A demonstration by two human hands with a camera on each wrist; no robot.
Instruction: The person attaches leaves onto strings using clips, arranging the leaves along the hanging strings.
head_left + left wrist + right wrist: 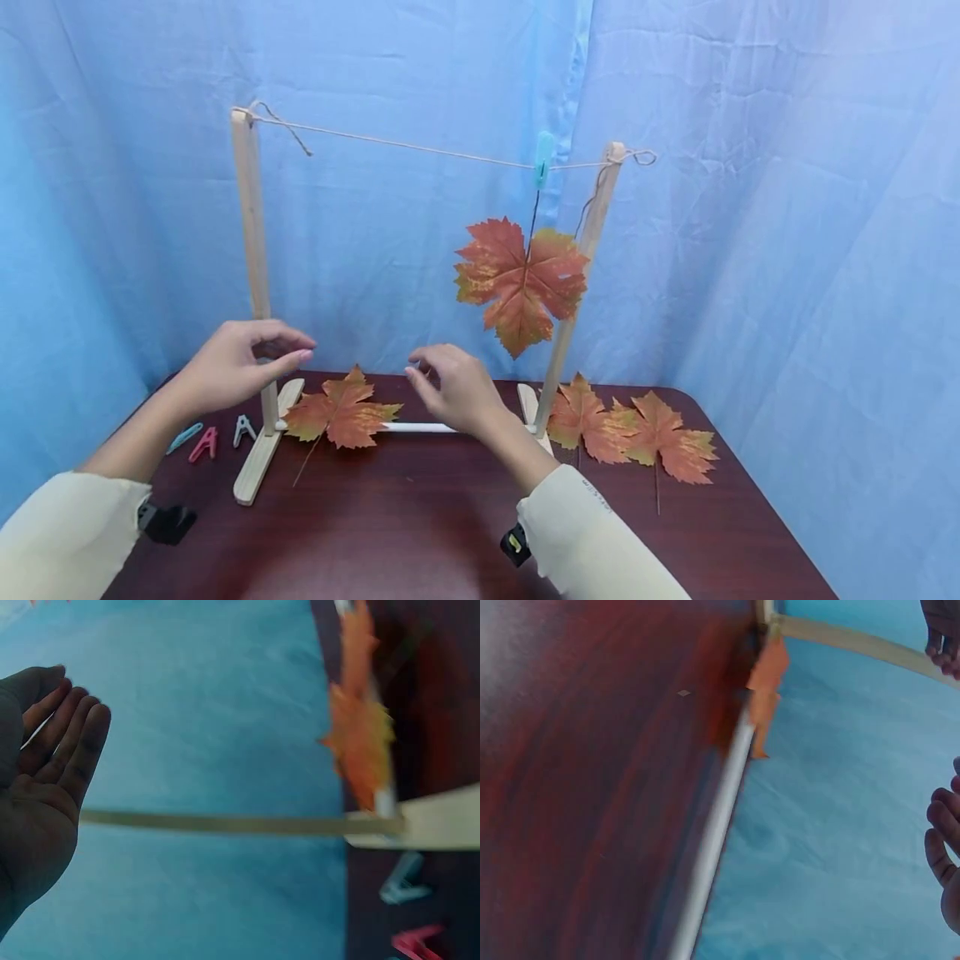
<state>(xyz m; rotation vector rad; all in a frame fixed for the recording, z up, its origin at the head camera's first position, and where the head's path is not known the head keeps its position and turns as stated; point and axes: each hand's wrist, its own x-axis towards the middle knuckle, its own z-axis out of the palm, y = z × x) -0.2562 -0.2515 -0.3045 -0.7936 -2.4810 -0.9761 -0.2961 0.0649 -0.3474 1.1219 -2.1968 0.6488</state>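
My left hand (243, 362) hovers in front of the left wooden post with loosely bent fingers and nothing in them. Across from it, my right hand (453, 387) is raised over the white crossbar (420, 427), also holding nothing. Between and below them an autumn leaf (345, 412) lies against the left foot of the stand. Another leaf (521, 283) hangs by its stem from a teal clothespin (543, 160) on the string (397, 143). The left wrist view shows the left palm (41, 795) with its fingers slightly bent, touching nothing.
Two more leaves (588, 421) (667, 437) lie by the right post (581, 283). Left of the left wooden foot (266, 446) lie a teal clothespin (184, 437), a red clothespin (203, 445) and a pale clothespin (243, 430). Blue curtains (375, 250) hang behind the dark table (420, 533).
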